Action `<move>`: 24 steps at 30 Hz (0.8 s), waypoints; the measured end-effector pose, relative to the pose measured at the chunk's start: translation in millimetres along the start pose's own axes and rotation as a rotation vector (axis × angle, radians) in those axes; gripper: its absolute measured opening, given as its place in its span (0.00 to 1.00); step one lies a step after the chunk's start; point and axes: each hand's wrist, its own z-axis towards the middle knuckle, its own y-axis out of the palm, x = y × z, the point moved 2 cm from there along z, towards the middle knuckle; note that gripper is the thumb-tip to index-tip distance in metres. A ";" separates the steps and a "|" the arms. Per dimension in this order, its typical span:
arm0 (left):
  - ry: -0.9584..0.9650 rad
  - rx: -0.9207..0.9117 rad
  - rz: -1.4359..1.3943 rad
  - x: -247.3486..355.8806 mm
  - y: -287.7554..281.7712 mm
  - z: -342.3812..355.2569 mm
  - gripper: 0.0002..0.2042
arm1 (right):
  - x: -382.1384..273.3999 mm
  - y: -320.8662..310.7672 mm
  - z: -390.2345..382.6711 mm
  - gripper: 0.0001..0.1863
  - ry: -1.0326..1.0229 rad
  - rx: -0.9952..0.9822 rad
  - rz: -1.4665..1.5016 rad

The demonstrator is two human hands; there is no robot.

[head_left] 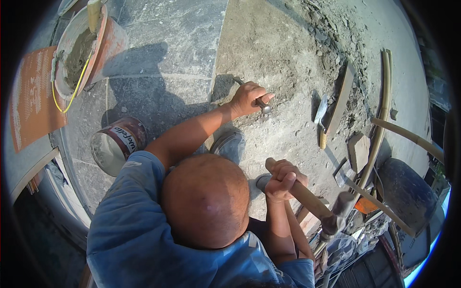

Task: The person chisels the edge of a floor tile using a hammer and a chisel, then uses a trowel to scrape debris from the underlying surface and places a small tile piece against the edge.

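Observation:
My left hand [249, 98] is closed round a steel chisel [264, 106]. Its thick struck end points toward me, and the far end meets the rough ground by the edge of the grey tiles [163, 91]. Lower right, my right hand [284, 180] grips the wooden handle of a hammer [312, 199]. The hammer's metal head hangs out to the right, apart from the chisel. Bare, dusty mortar ground [269, 53] lies around the chisel. A bald head [206, 201] and blue-shirted shoulders fill the lower middle, hiding part of the ground.
A mortar bucket [115, 43] stands far left, above a paint can [103, 149]. At right lie a trowel [321, 113], a wooden board [341, 98], a stone block [358, 152] and long bent poles [385, 86]. A dark barrel [408, 192] rests beyond a long-handled tool [379, 204].

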 end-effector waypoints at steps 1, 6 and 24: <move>0.010 0.001 -0.003 0.9 1.8 -0.8 0.22 | 49.2 -15.9 -45.7 0.19 0.519 -0.208 -0.398; -0.014 -0.052 0.089 -7.9 -8.7 -8.3 0.22 | 0.2 -9.7 -3.1 0.15 0.652 -0.190 -0.432; 0.014 -0.047 0.083 -8.4 -8.5 -12.5 0.21 | -78.4 -5.7 66.6 0.12 -0.098 0.137 0.115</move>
